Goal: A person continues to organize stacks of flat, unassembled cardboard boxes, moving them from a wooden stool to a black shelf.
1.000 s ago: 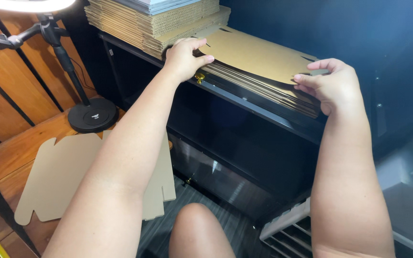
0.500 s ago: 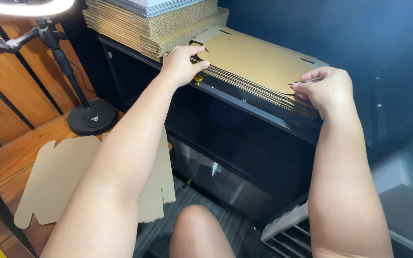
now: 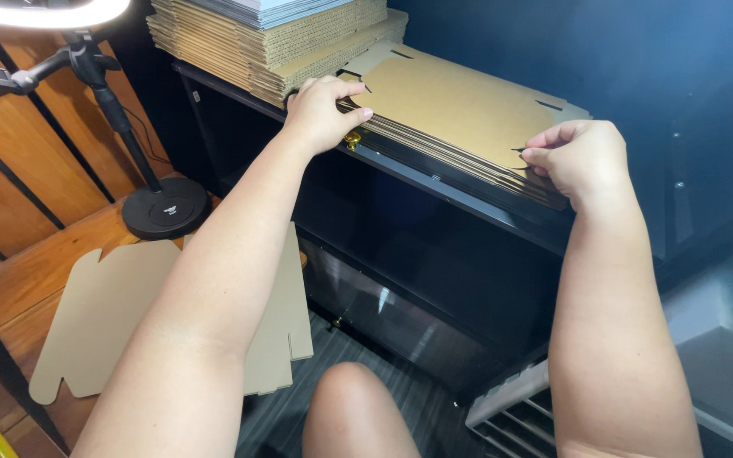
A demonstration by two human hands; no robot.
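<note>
The stack of flat brown die-cut cardboard sheets (image 3: 460, 114) lay along the front edge of the black cabinet (image 3: 434, 254). The left hand (image 3: 324, 110) pinched the top sheet's near-left corner; the right hand (image 3: 579, 157) pinched its right edge. A taller corrugated pile (image 3: 256, 42) stood behind (another flat sheet (image 3: 112, 314) lay on the wooden floor).

Above the stack of flat cardboard sheets (image 3: 460, 110) there is open air, bounded at the back by the dark blue wall (image 3: 638, 68) and on the left by a taller pile of corrugated cardboard (image 3: 273, 42) just beside it. The black cabinet (image 3: 434, 246) drops straight down in front, leaving a gap between the arms. Lower left, the ring-light stand (image 3: 142, 182) and a flat cardboard cutout (image 3: 112, 305) occupy the wooden floor (image 3: 27, 280).
</note>
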